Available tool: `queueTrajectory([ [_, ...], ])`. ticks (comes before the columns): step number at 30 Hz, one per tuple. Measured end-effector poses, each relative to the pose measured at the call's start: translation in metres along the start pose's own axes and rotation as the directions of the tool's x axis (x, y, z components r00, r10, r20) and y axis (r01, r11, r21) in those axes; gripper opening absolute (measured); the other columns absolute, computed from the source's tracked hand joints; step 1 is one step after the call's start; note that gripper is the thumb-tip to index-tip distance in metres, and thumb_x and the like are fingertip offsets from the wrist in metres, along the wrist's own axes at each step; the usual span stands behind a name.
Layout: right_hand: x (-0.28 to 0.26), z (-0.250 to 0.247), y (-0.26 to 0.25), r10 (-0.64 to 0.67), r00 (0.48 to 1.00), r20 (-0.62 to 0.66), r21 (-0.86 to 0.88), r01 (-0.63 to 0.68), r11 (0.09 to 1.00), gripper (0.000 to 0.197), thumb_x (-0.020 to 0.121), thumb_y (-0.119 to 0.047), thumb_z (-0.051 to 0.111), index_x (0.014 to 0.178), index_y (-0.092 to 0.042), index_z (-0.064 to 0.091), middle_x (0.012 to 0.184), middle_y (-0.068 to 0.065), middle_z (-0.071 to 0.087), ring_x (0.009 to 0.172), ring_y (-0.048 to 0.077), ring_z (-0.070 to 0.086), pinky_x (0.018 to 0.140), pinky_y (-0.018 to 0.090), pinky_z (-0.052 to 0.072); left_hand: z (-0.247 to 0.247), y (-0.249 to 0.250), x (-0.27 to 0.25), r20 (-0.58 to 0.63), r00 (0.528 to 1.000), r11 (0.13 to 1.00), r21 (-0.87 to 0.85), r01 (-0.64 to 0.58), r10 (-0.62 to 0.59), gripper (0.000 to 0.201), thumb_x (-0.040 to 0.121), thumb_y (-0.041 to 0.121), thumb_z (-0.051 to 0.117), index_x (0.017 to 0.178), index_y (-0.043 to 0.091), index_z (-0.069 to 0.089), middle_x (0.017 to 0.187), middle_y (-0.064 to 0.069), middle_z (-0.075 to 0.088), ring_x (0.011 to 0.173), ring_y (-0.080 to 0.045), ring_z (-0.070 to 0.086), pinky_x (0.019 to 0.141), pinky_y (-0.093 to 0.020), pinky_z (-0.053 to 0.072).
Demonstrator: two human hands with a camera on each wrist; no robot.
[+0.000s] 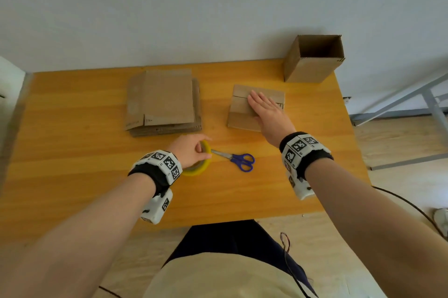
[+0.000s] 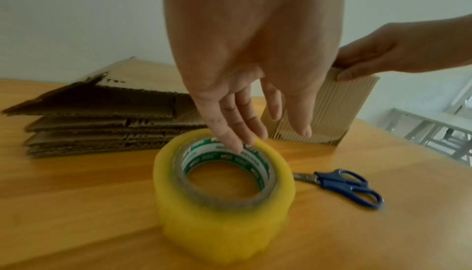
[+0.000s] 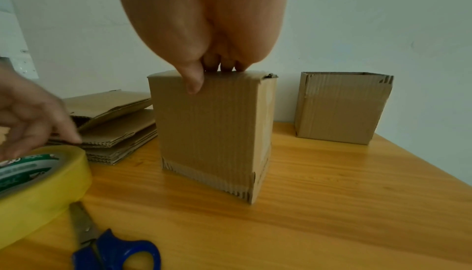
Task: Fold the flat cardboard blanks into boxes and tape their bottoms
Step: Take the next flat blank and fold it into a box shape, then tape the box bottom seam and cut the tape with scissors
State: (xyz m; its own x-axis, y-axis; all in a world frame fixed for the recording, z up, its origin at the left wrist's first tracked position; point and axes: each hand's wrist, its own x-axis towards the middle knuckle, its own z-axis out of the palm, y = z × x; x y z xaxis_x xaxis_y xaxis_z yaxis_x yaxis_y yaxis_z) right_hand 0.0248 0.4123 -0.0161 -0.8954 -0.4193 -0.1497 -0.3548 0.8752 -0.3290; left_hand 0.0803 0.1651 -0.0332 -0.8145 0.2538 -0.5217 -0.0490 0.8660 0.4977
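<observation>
A folded cardboard box (image 1: 238,118) stands on the wooden table (image 1: 72,152) with its closed flaps on top. My right hand (image 1: 257,101) lies flat on those flaps and presses down. In the right wrist view the thumb (image 3: 194,84) hangs over the box's near face (image 3: 212,129). A yellow tape roll (image 2: 222,213) lies flat near the table's middle. My left hand (image 2: 270,139) hovers over it with fingers (image 2: 237,145) straight, tips at the roll's far rim, the thumb clear of it. A stack of flat blanks (image 1: 162,101) lies at the back left.
Blue-handled scissors (image 1: 240,160) lie just right of the tape roll. An upright box with an open top (image 1: 312,67) stands at the table's back right corner by the wall. A grey metal frame (image 1: 412,103) and a cable (image 1: 400,198) are on the floor to the right.
</observation>
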Motion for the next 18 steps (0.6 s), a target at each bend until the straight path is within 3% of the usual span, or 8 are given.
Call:
queueTrajectory([
  [6,-0.002,0.005,0.0,0.036,0.999,-0.038,0.068,-0.034,0.997,0.059,0.098,-0.003,0.039,0.151,-0.015,0.017,0.159,0.001,0.011,0.147,0.017,0.006,0.12,0.033,0.004,0.024,-0.015,-0.01,0.028,0.997,0.992,0.112,0.065,-0.069,0.051,0.077,0.04,0.073,0.109,0.017,0.04,0.104,-0.001,0.059,0.09,-0.021,0.062,0.079,-0.041,0.054],
  [9,-0.003,0.007,0.0,0.045,0.998,-0.043,0.089,-0.041,0.995,0.058,0.098,-0.004,0.039,0.151,-0.015,0.017,0.159,0.001,0.011,0.147,0.017,0.006,0.121,0.035,0.004,0.031,-0.018,-0.013,0.077,0.994,0.976,0.212,0.056,-0.074,0.057,0.075,0.041,0.075,0.109,0.019,0.035,0.101,-0.005,0.062,0.087,-0.023,0.064,0.074,-0.043,0.056],
  [14,-0.005,0.006,0.0,0.039,0.998,-0.048,0.107,-0.033,0.994,0.06,0.097,-0.003,0.04,0.151,-0.016,0.017,0.159,-0.001,0.011,0.147,0.016,0.005,0.12,0.032,0.002,0.035,-0.018,-0.014,0.049,0.998,0.947,0.32,0.015,-0.033,0.055,0.081,0.024,0.07,0.117,0.016,0.029,0.082,-0.005,0.061,0.067,-0.021,0.063,0.061,-0.043,0.057],
  [18,-0.006,0.005,-0.002,0.04,0.998,-0.044,0.123,-0.034,0.992,0.062,0.096,-0.001,0.04,0.151,-0.016,0.018,0.159,0.0,0.012,0.147,0.016,0.005,0.12,0.029,0.001,0.029,-0.011,-0.013,-0.016,1.0,0.953,0.302,-0.017,0.023,0.05,0.082,0.023,0.067,0.114,0.021,0.028,0.091,-0.004,0.064,0.073,-0.022,0.064,0.062,-0.043,0.057],
])
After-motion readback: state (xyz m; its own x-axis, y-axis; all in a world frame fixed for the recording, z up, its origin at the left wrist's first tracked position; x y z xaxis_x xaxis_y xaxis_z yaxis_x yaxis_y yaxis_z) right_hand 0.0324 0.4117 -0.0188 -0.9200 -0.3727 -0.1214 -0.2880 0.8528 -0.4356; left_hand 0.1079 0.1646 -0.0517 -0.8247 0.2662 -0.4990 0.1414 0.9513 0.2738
